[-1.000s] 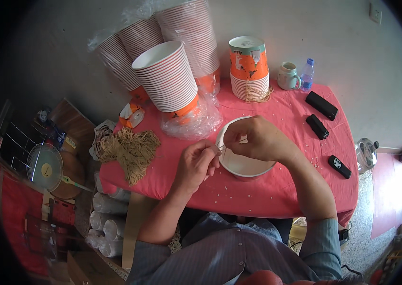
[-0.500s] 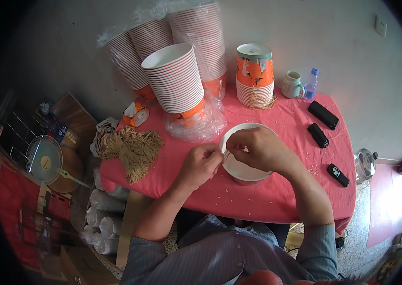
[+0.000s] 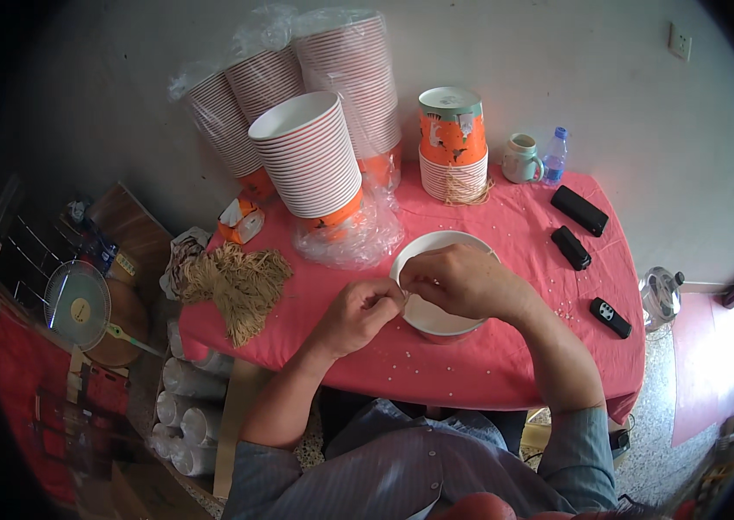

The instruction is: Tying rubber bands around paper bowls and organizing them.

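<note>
Presently, a table under a pink-red cloth (image 3: 505, 373) carries a tall stack of nested white-and-orange paper tubs (image 3: 306, 160) and, nearer the body, one round white open tub (image 3: 438, 322). Right hand (image 3: 464, 282): over this tub, fingers curled. Left hand (image 3: 356, 319): beside its left rim, fingertips touching or nearly touching the right's. Whether either grasps anything cannot be told. Apparent step: fine two-handed fingertip work; the next move calls for steady alignment.

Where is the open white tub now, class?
In the head view, the open white tub sits just right of centre on the red tablecloth, partly hidden by the right hand, with the left hand to its left.
</note>
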